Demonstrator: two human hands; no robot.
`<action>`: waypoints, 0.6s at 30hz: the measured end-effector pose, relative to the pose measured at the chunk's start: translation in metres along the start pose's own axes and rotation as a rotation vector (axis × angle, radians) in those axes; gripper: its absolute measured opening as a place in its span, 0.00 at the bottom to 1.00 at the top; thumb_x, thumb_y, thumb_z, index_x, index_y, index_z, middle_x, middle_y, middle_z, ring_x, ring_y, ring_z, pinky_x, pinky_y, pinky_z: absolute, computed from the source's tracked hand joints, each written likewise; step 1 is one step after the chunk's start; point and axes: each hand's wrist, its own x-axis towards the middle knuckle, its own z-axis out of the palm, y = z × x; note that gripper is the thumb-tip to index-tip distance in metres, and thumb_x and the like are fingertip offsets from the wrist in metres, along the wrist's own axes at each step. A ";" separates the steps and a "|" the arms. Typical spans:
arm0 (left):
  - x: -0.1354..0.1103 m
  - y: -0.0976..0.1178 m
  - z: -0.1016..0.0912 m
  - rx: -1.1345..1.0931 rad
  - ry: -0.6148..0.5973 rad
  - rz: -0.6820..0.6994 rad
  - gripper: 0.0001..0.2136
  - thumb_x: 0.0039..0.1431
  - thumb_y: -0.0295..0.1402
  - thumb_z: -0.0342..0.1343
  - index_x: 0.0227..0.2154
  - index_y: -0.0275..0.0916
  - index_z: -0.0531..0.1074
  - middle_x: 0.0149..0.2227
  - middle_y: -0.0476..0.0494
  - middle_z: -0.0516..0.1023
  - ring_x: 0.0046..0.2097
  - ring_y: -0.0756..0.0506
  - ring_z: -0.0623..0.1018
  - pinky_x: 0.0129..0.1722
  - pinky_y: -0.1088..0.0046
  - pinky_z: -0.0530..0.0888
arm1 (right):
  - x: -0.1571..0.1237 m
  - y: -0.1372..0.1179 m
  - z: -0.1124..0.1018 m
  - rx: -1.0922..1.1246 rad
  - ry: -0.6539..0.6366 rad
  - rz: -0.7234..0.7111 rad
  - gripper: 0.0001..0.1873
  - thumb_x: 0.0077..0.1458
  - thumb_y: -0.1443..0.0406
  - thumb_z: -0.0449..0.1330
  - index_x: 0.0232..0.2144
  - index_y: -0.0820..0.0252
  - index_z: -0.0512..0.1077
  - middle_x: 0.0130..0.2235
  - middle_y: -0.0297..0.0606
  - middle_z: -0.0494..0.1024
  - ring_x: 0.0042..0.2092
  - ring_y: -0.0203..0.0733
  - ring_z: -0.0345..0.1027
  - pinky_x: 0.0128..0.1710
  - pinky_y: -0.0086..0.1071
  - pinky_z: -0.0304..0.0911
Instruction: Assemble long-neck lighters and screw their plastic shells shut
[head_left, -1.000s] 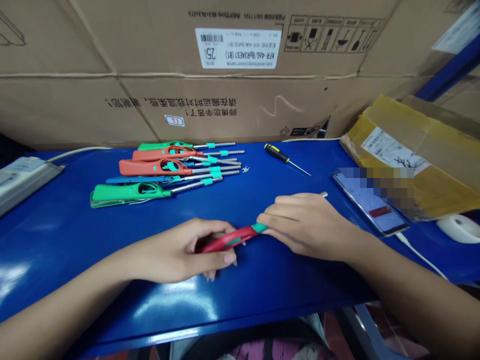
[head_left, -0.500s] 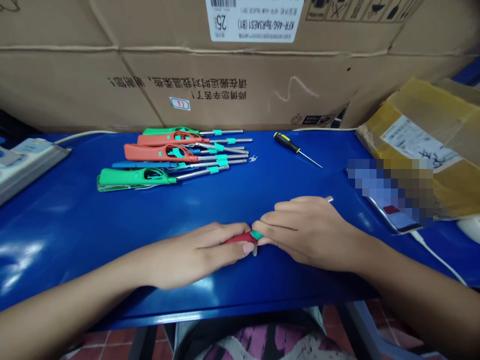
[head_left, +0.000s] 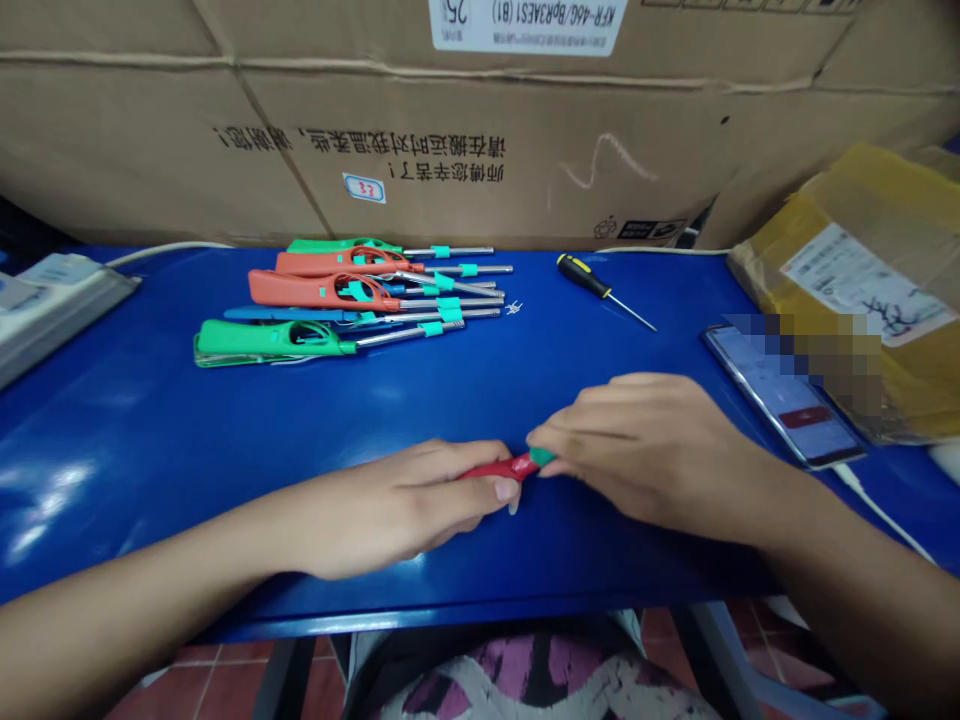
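Near the front of the blue table, my left hand [head_left: 420, 500] is closed around the red handle of a long-nosed lighter [head_left: 495, 468], thumb along its near side. My right hand [head_left: 652, 450] wraps over the lighter's other end, hiding its barrel. A green bit [head_left: 541, 457] shows between the red part and the right fingertips. Farther back lie several similar lighters [head_left: 322, 290] in green, orange and blue, with metal barrels pointing right and turquoise tape on them. A few small white sticks [head_left: 514, 309] lie by their tips.
A black and yellow screwdriver [head_left: 585, 278] lies at the back. To the right are a phone [head_left: 787, 400] on a white cable and a taped yellow package [head_left: 840, 220]. A white power strip [head_left: 60, 300] sits at the left; a large cardboard box [head_left: 420, 120] stands behind.
My right hand has slid a little to the right, so more of the red lighter shows between the hands. The metal tip that stuck out beyond the right hand no longer shows. The view has shifted slightly.
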 end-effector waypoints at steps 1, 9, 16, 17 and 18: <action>0.000 0.000 0.002 0.072 0.026 0.017 0.17 0.70 0.48 0.45 0.40 0.43 0.72 0.29 0.52 0.67 0.31 0.49 0.67 0.30 0.75 0.65 | 0.001 -0.002 0.001 0.019 -0.019 -0.014 0.13 0.71 0.64 0.52 0.42 0.57 0.77 0.36 0.31 0.83 0.34 0.35 0.72 0.32 0.34 0.54; 0.000 -0.007 0.010 0.264 0.176 0.104 0.17 0.69 0.49 0.46 0.37 0.44 0.75 0.31 0.49 0.75 0.38 0.44 0.74 0.37 0.71 0.69 | 0.007 -0.012 0.011 0.053 -0.112 -0.027 0.19 0.73 0.68 0.44 0.39 0.59 0.75 0.31 0.31 0.77 0.29 0.35 0.62 0.31 0.35 0.49; 0.002 -0.008 0.012 0.382 0.186 0.056 0.19 0.70 0.49 0.43 0.37 0.41 0.73 0.32 0.47 0.75 0.33 0.46 0.74 0.32 0.71 0.68 | 0.010 -0.012 0.018 0.053 -0.085 -0.053 0.18 0.72 0.68 0.45 0.39 0.62 0.75 0.31 0.32 0.78 0.30 0.38 0.65 0.31 0.36 0.54; 0.002 -0.008 0.010 0.395 0.186 0.061 0.19 0.70 0.49 0.44 0.37 0.41 0.72 0.30 0.48 0.74 0.31 0.47 0.73 0.31 0.71 0.67 | 0.010 -0.011 0.018 0.065 -0.078 -0.054 0.17 0.72 0.68 0.46 0.42 0.62 0.75 0.34 0.33 0.79 0.32 0.39 0.68 0.32 0.35 0.56; 0.003 -0.008 0.008 0.401 0.186 0.074 0.19 0.70 0.49 0.45 0.37 0.41 0.72 0.29 0.50 0.73 0.30 0.48 0.72 0.29 0.72 0.65 | 0.009 -0.010 0.018 0.078 -0.077 -0.046 0.16 0.71 0.68 0.47 0.43 0.63 0.75 0.37 0.35 0.81 0.35 0.39 0.70 0.34 0.35 0.58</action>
